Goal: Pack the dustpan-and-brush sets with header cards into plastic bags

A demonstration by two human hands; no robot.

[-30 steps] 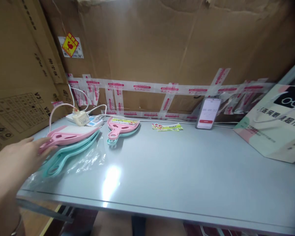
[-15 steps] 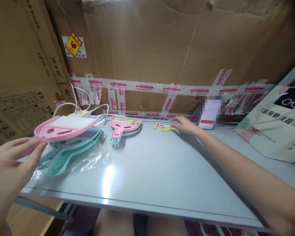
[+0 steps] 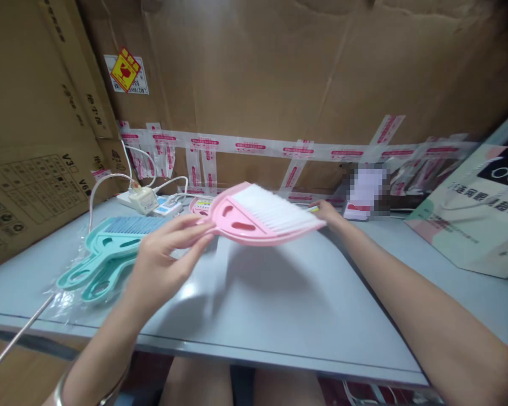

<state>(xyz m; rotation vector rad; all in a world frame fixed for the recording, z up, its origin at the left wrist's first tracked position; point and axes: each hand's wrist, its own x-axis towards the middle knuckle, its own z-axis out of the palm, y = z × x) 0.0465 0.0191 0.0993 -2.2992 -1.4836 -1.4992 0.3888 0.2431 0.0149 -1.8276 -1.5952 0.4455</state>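
Note:
My left hand (image 3: 173,254) pinches the handle of a pink dustpan and brush set (image 3: 241,223), held above the table with its white bristles facing up and right. My right hand (image 3: 328,213) is at the back of the table, its fingertips partly behind the bristles. A small bit of a yellow-green printed card (image 3: 312,209) shows at those fingertips; the rest of it is hidden. On the left lie teal dustpan and brush sets (image 3: 114,242) on clear plastic. Another pink set (image 3: 200,205) at the back is mostly covered by the held one.
White chargers and cables (image 3: 144,200) sit on a power strip at the back left. A phone (image 3: 359,194) leans against the large cardboard box (image 3: 245,73) behind. A printed paper bag (image 3: 469,214) stands at the right. The table's front edge (image 3: 237,355) runs near my legs.
My left hand has lifted the pink dustpan and brush set off the teal ones and carried it right to the middle. My right hand has drawn slightly right with the card at its fingertips.

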